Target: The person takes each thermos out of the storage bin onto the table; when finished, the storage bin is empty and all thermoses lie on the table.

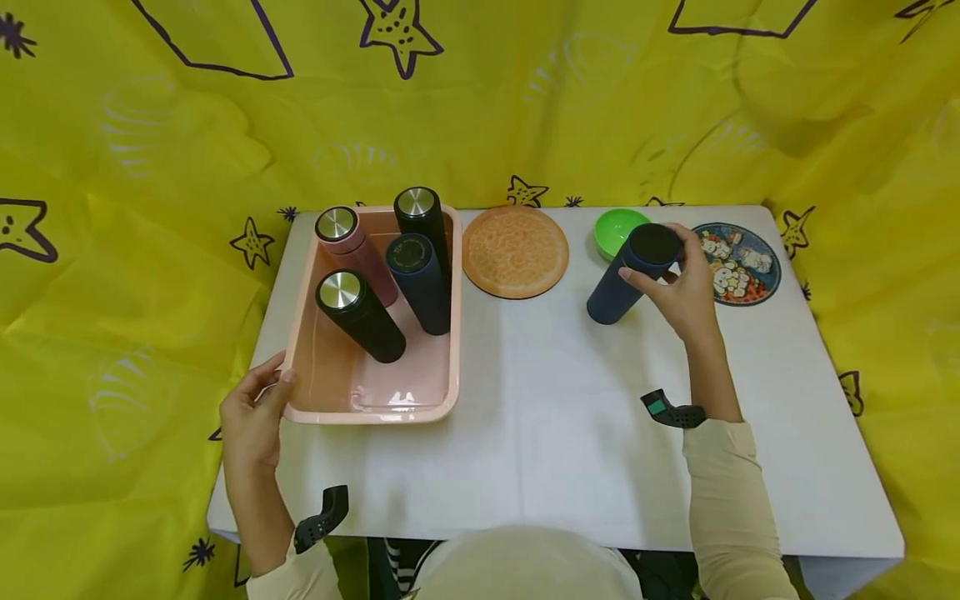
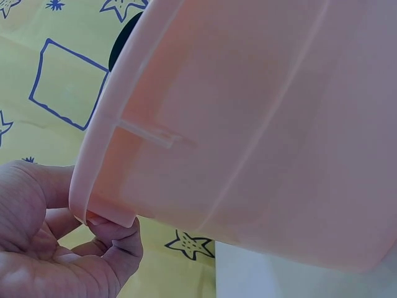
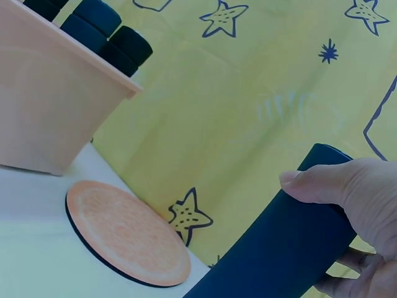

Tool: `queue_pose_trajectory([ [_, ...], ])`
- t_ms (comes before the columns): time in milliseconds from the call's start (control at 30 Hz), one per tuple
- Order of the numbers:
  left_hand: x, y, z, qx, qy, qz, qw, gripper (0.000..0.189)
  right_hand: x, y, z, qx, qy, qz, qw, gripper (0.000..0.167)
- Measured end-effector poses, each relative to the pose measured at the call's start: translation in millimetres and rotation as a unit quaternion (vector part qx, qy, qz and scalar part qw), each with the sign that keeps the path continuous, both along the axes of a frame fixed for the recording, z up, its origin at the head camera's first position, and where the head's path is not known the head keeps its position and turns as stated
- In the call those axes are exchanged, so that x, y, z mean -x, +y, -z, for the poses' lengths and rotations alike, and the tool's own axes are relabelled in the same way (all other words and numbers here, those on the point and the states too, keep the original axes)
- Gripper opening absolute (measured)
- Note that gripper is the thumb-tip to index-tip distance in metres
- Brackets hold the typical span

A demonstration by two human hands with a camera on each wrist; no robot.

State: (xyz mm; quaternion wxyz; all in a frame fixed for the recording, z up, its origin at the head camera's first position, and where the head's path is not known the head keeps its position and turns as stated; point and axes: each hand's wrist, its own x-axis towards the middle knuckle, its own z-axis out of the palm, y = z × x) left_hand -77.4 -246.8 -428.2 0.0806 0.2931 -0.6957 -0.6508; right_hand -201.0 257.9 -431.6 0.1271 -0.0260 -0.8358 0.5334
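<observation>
At the near left corner of a pink plastic tub (image 1: 375,417), my left hand (image 1: 251,412) grips the rim between thumb and fingers. Inside the tub stand a pink thermos (image 1: 371,271), a dark blue one (image 1: 422,292) and two black ones, the nearer black thermos (image 1: 367,325) and the farther black thermos (image 1: 426,218). My right hand (image 1: 686,292) holds another dark blue thermos (image 1: 617,293) near its black top, thumb on one side and fingers on the other. This thermos leans in the head view; the right wrist view shows its smooth side (image 3: 273,242).
A round pizza-patterned mat (image 1: 515,252) lies right of the tub. Behind the held thermos sits a green bowl (image 1: 613,227). A round plate or mat with a food print (image 1: 750,267) is beyond my right hand. Yellow printed cloth (image 1: 480,108) hangs round the white table (image 1: 562,467).
</observation>
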Motion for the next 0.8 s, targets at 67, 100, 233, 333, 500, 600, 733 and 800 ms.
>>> queue_pose_trajectory([
  [67,-0.2,0.1,0.1,-0.005,0.000,-0.003,1.0000,0.041,1.0,1.4,0.3,-0.004,-0.005,0.002,1.0000,0.077],
  [100,-0.3,0.2,0.2,-0.007,0.000,-0.003,1.0000,0.041,1.5,2.0,0.7,-0.006,-0.008,0.003,0.9999,0.078],
  [233,-0.5,0.9,0.4,-0.010,0.001,-0.003,0.9999,0.041,2.7,3.3,1.5,-0.005,-0.009,0.000,1.0000,0.079],
  [333,-0.1,1.2,0.5,-0.013,0.003,-0.001,0.9999,0.041,3.3,3.3,2.6,0.001,-0.011,0.000,0.9999,0.076],
  [500,1.3,0.4,0.3,-0.026,0.012,-0.001,0.9996,0.041,3.4,3.6,5.9,0.007,-0.020,0.008,0.9997,0.075],
  [600,1.4,-0.1,-0.5,-0.028,0.015,-0.001,0.9995,0.041,3.8,3.1,6.9,0.010,-0.020,0.006,0.9997,0.075],
  [733,0.5,-0.6,-1.0,-0.027,0.018,-0.001,0.9995,0.041,4.3,1.4,7.3,0.011,-0.019,0.003,0.9997,0.073],
  [800,-0.1,-0.6,-1.0,-0.027,0.017,-0.004,0.9995,0.040,4.0,0.9,7.9,0.009,-0.020,0.003,0.9998,0.072],
])
